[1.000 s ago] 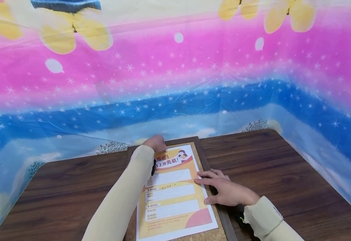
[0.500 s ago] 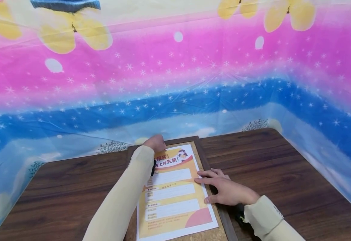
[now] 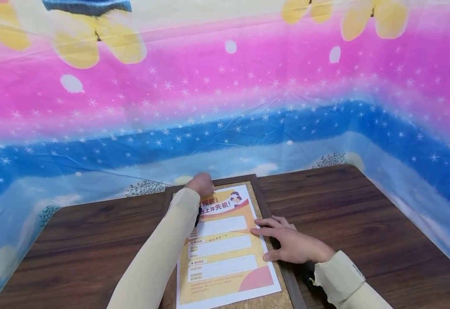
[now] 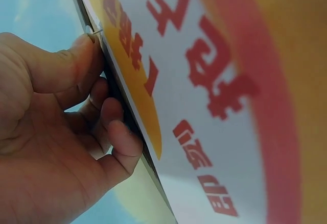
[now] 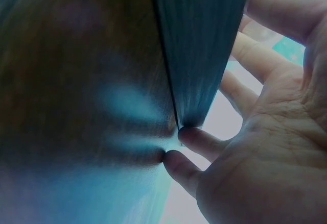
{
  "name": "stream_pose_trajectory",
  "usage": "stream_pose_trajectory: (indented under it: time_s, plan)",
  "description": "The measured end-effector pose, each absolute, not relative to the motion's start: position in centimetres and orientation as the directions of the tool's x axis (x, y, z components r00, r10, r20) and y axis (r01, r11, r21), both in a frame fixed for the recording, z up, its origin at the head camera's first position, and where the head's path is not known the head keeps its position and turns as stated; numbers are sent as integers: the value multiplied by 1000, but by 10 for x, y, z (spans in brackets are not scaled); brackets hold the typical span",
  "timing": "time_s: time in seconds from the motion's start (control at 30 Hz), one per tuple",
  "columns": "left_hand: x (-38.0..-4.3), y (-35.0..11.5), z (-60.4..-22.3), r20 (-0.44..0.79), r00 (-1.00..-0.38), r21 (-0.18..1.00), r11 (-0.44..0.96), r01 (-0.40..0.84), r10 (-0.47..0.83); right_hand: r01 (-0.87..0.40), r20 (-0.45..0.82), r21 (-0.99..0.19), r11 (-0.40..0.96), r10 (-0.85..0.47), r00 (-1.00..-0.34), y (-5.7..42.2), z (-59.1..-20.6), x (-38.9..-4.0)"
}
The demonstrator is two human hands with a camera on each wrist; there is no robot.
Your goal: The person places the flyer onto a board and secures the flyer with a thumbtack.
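Observation:
A printed poster (image 3: 225,253), yellow and orange with white boxes, lies on a cork board (image 3: 253,195) with a dark wooden frame (image 3: 244,178). My left hand (image 3: 202,184) is at the poster's top edge. Between thumb and index finger it pinches a small pushpin (image 4: 91,30), its metal shaft reaching the paper's edge in the left wrist view. Whether the tip has entered the cork cannot be told. My right hand (image 3: 294,243) rests spread over the frame's right side, fingertips on the poster's margin. In the right wrist view, its fingers (image 5: 196,141) lie along the dark frame edge.
The board rests on a dark wood-grain table (image 3: 337,214), which extends to both sides. A printed cloth (image 3: 225,107) in pink and blue hangs behind the table and round its right side.

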State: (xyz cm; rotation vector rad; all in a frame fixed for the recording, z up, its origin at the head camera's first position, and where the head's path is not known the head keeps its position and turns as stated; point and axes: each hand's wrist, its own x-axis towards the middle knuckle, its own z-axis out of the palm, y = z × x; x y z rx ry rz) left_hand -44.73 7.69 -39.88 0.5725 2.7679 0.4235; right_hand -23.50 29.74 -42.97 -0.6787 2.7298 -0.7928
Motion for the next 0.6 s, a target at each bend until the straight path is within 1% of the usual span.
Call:
stream_pose_trajectory:
  time_s: [0.6]
  plan:
    - [-446, 79, -400, -171, -884, 290, 880, 376, 434, -371, -74, -557, 743, -490, -869, 299, -430, -236]
